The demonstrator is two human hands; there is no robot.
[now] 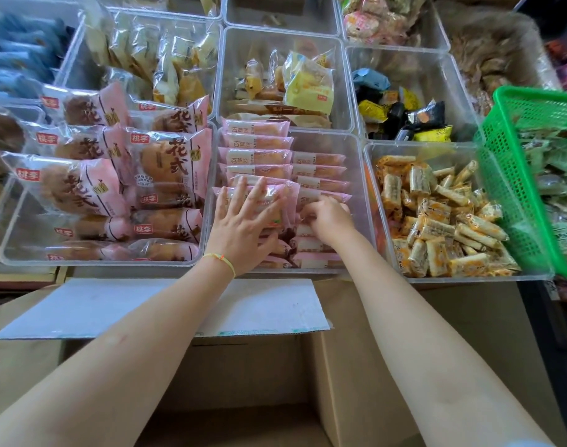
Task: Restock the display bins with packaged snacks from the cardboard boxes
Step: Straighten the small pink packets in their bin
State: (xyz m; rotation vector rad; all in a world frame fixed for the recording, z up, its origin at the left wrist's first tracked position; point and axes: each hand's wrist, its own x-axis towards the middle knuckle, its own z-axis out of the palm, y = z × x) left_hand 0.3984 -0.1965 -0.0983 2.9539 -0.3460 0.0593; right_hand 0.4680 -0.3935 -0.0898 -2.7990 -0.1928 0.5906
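Both of your hands are inside the middle clear plastic bin point(359, 201) at the front. It holds two neat rows of flat pink snack packs point(259, 143), shiny and long, lying one behind the other. Your left hand point(243, 225) lies flat on the left row with its fingers spread wide, pressing the top packs down. It wears a thin yellow string bracelet point(222, 258) on the wrist. Your right hand point(329, 217) has its fingers curled down into the right row, and it grips the edge of a pink pack there.

The big clear bin point(5, 250) to the left is full of puffy bread bags point(169, 162), pink and see-through, with brown buns inside. The clear bin point(370, 175) to the right holds a loose heap of small rice roll packs point(437, 224) in orange and white wrappers. Behind your bin, another clear bin point(221, 75) has a yellow cake pack point(308, 87) standing on top of other small cakes. A bin point(351, 82) next to it holds little black and yellow wrapped snacks point(401, 117). A green plastic basket point(501, 175) with a grid of holes sits at the far right, with green packs in it.

Close to you, a brown cardboard box point(356, 366) stands open, its smooth flaps folded out under your arms.
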